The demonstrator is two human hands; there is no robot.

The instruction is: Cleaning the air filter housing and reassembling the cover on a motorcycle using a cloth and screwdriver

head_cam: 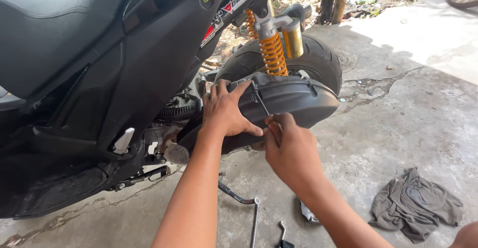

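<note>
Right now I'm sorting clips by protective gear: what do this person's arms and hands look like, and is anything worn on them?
Both forearms are bare as far as the view reaches, with no sleeves showing. The left hand and the right hand wear no gloves. No watch, ring or wristband shows on either.

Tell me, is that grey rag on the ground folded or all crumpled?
Crumpled. The grey rag lies in a wrinkled heap on the concrete floor, not folded flat.

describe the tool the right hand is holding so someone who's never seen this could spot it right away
Start at the scooter's rear wheel and its orange shock spring. Below sits a black cover, braced by the left hand. The right hand grips a thin dark-shafted screwdriver, the only tool off the floor.
</note>
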